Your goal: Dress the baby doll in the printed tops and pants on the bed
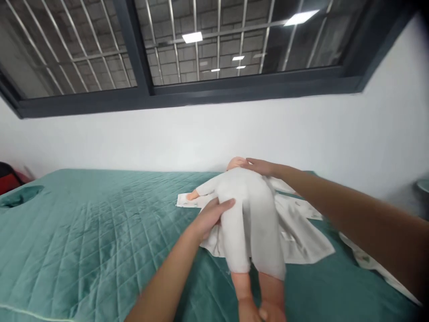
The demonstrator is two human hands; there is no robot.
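A baby doll [239,185] in a white outfit lies with its head towards the wall and its bare feet towards me. Under it a white garment [308,243] with a small print is spread out, one sleeve [182,200] reaching left beneath the doll's hand. My left hand [212,217] grips the doll at its left-side thigh, the thumb over the white cloth. At the far end my right hand [259,166] is closed around the side of the doll's head and neck; part of its fingers is hidden.
A green quilted cover [100,232] lies over the bed. More white printed cloth [368,264] is at the right, partly behind my right arm. A white wall [150,138] and a dark-framed barred window [254,89] stand behind. A red and black object [10,179] sits at far left.
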